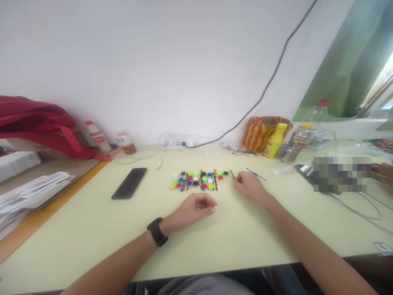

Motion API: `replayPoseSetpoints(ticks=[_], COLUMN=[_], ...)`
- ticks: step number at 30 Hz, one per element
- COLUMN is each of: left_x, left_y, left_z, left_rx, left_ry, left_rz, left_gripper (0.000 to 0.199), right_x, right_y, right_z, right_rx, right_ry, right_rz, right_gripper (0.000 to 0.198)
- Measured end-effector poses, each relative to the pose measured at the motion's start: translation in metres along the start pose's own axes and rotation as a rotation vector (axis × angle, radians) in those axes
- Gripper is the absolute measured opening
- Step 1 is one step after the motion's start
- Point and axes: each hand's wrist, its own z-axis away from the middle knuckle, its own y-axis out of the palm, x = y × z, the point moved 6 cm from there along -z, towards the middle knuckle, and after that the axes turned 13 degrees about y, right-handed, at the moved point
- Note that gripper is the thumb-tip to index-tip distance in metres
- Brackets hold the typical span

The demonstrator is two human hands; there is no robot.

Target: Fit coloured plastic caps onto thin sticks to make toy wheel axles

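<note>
My left hand [198,208], below a black wrist strap, hovers or rests just in front of the coloured pieces. Its fingers curl loosely toward the thumb, and I see nothing inside them. My right hand [248,183] is closed in a pinch at the right end of the pieces. A thin dark-red stick [231,174] pokes out from its fingertips. Between and beyond the hands lie rows of small round discs [195,179] in several colours, with bundles of thin coloured sticks [215,180] laid among them. One blue stick [256,174] lies behind my right hand.
A black phone [129,183] lies left. Bottles [275,141], a striped bag [256,133], glasses [244,153] and a power strip [178,143] line the wall. Papers [46,192] fill the left side. Another person's hand [386,172] holds coloured sticks at far right, near cables.
</note>
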Motion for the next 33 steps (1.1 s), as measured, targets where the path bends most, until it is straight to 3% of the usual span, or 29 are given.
replayPoseSetpoints(ticks=[7,11,16,26,33], left_x=[-0.004,-0.005,-0.003,-0.004,-0.001], left_y=[-0.002,-0.002,-0.002,-0.004,-0.003], left_z=[-0.001,-0.001,-0.001,-0.001,0.001], left_rx=[0.005,-0.001,-0.006,-0.007,-0.036], left_ry=[-0.009,-0.019,-0.020,-0.013,0.031], left_rz=[0.037,0.047,0.069,0.055,-0.041], left_gripper=[0.030,0.031,0.032,0.033,0.031], right_x=[0.000,0.012,0.026,0.028,0.024], right_y=[-0.015,-0.024,-0.028,-0.016,-0.033], right_z=[0.001,0.010,0.021,0.023,0.020], right_rx=[-0.053,-0.041,-0.084,-0.056,-0.036], right_ry=[0.012,-0.108,-0.204,-0.237,-0.223], right_rz=[-0.165,-0.314,-0.241,-0.111,-0.236], right_gripper=[0.014,0.010,0.008,0.007,0.026])
